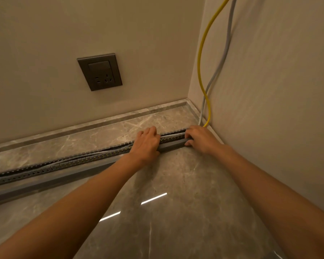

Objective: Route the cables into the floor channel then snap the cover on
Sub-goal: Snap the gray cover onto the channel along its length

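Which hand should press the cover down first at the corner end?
Probably the right hand: it grips the cover end nearest the corner, beside the open channel. The left hand sits farther along.

Yellow cable (201, 58), grey cable (225, 53), grey channel (45, 166), veined brown marble floor (176, 193), dark socket (100, 71).

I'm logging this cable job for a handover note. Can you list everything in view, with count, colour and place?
Slotted plastic floor channel: one, grey, open, running along the floor toward the corner.
Long plastic channel cover: one, grey, lying along the channel's near side, not snapped on.
Yellow cable: one, down the right wall into the corner.
Grey cable: one, beside the yellow one.
Wall socket plate: one, dark grey, back wall.
Marble-look floor tiles: brown-grey, glossy.
Stone skirting: grey, along the wall bases.
Left hand: on the channel.
Right hand: gripping the cover's corner end.
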Demonstrator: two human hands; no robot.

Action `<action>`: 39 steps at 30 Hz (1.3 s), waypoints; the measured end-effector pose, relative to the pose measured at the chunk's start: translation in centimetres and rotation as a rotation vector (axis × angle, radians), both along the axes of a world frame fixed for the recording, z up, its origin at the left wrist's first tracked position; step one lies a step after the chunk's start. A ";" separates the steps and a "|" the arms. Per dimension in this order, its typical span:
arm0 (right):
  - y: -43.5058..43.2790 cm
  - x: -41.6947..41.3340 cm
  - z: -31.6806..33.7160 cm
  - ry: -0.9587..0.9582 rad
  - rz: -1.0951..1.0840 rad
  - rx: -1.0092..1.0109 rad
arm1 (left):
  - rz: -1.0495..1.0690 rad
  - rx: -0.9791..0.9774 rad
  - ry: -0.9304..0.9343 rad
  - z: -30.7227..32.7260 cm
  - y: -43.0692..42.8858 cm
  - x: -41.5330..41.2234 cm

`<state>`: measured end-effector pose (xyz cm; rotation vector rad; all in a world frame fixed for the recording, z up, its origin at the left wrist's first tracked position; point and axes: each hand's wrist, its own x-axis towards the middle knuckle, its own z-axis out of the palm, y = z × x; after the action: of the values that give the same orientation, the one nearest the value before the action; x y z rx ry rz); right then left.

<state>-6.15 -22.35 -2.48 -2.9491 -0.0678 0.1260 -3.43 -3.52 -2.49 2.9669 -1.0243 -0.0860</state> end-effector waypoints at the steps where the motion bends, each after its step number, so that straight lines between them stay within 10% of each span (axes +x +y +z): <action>1: 0.0 0.1 0.0 0.002 0.002 -0.005 | 0.004 -0.002 0.013 0.0 -0.5 0.2; 39: -0.9 1.4 0.9 0.079 0.050 0.072 | -0.011 0.022 0.007 1.4 -4.8 0.6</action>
<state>-4.74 -23.26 -1.62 -2.8679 -0.1323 0.2421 -2.81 -8.29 -1.06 2.9782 -1.0454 -0.1087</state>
